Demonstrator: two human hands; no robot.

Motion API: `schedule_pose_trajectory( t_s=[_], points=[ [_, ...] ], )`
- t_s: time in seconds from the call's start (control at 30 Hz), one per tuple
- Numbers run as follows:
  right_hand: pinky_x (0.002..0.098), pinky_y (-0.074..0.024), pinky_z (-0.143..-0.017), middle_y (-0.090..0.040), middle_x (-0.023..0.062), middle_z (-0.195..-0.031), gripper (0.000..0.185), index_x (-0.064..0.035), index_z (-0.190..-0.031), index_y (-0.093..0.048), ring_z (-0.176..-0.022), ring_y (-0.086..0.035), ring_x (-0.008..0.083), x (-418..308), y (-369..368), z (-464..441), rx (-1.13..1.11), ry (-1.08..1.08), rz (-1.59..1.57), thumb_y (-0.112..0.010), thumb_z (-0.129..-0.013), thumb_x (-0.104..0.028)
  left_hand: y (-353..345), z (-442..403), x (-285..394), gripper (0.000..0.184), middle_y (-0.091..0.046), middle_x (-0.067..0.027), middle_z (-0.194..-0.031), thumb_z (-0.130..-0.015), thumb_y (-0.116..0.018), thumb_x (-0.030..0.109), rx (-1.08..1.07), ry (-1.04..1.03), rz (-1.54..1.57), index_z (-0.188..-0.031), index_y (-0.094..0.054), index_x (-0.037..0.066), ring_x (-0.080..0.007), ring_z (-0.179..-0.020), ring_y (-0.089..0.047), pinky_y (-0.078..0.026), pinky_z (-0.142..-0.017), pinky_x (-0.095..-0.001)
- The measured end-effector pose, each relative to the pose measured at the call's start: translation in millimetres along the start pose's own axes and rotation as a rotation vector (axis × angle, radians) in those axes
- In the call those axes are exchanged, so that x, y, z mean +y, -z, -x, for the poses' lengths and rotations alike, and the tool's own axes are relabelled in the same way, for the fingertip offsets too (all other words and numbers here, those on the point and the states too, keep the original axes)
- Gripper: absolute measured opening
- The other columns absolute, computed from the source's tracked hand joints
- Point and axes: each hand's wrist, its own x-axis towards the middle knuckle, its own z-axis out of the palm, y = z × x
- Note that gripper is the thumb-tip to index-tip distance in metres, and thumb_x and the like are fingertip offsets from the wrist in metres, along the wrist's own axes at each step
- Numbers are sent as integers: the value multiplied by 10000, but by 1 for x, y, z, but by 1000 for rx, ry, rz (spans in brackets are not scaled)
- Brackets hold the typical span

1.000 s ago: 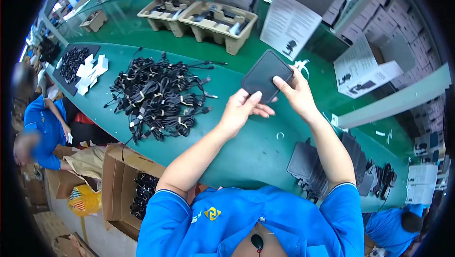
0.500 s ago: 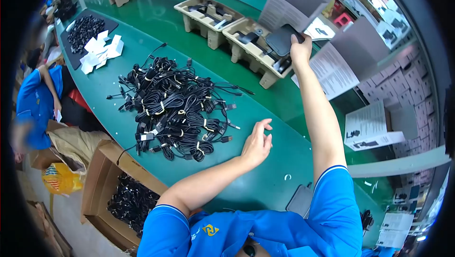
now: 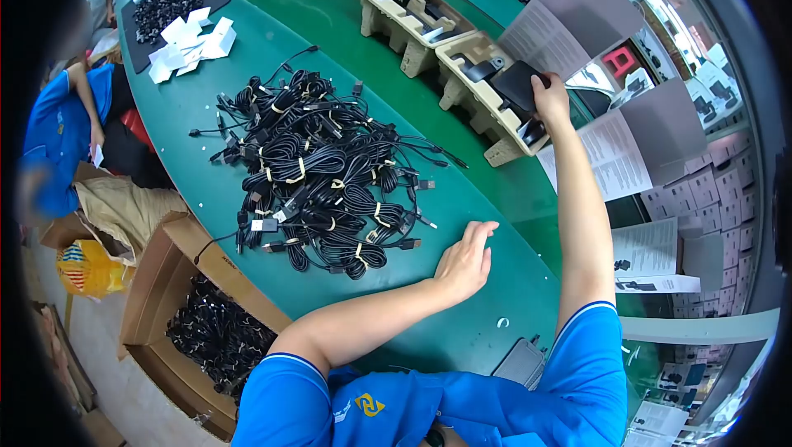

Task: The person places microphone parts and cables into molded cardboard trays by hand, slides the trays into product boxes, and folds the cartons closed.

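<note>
The right hand (image 3: 551, 101) grasps the flat black pad (image 3: 515, 86) by its edge at the nearer beige tray (image 3: 468, 90) — the left hand (image 3: 465, 262), loose and unladen, is near the cable pile (image 3: 326, 175).

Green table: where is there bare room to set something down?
On the green table, the patch between the left hand and right forearm is bare but for a white scrap. The strip between the cable pile and trays is free, barring cable ends. Crowded: the pile, and the tray at the right hand.
</note>
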Motion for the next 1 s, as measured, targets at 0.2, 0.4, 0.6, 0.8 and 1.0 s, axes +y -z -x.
schedule_pose_trajectory(
  t_s=[0.2,0.4,0.6,0.8,1.0],
  points=[
    [456,-503,-654,-663,160,-769,350,-101,-981,-624,-767,-651,337,-2,14,38,39,388,701,-409,-930,-373,-2,1,0,367,-476,-141,-1130,-832,-511,15,-1,-12,-38,-1178,-408,85,-347,-784,-585,-486,-687,-441],
    [429,-490,-647,-645,93,-788,186,-120,-976,-625,-743,-632,296,-67,0,98,230,880,266,-604,-823,-224,-2,3,2,353,-461,-151,-1149,-832,-494,16,-35,12,-35,-1171,-413,73,-384,-847,-578,-485,-724,-472],
    [367,-442,-714,-593,69,-876,270,-102,-1028,-615,-840,-567,260,-163,-21,183,-27,1200,-180,-631,-772,-20,-1,-1,6,364,-503,-238,-1116,-836,-442,23,-40,114,-20,-1196,-386,38,-406,-845,-583,-485,-732,-489],
    [388,-451,-824,-603,91,-958,272,-58,-1020,-593,-930,-569,276,-229,-56,192,26,1299,-313,-592,-752,-9,-35,-6,-30,338,-595,-271,-935,-846,-439,54,-152,-15,-97,-1168,-396,-39,-380,-895,-596,-501,-728,-456],
    [399,-477,-834,-623,117,-1011,228,-66,-1006,-629,-1008,-567,281,-257,-91,176,-337,1228,-128,-616,-790,-134,-32,-4,-23,184,-597,-239,-991,-840,-452,60,-44,1,10,-968,-553,-25,-381,-939,-574,-487,-759,-455]
  ],
)
